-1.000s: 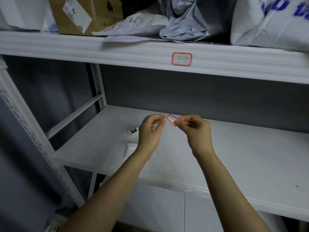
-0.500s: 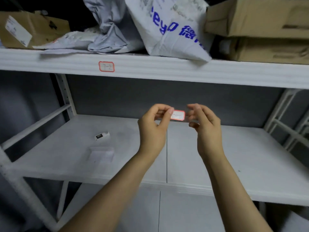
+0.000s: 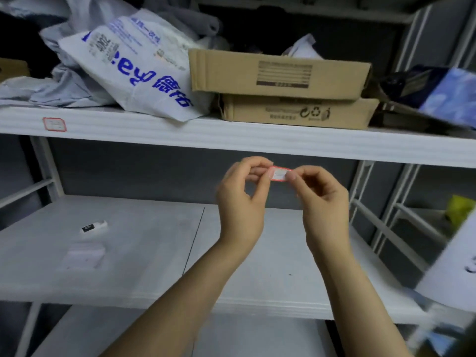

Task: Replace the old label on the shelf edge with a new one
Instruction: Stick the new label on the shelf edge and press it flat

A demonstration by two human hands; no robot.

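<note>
Pinching label ends, left fingers and right fingers curl tight; adhesive could stick to skin, creasing it.

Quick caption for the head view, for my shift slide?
Head view: left hand and right hand pinch a red-bordered label between them, below the shelf edge bearing a stuck label.

The left forearm and right forearm are shown bare up to the wrist. The left hand and right hand are likewise uncovered, and the nails are kept short
</note>
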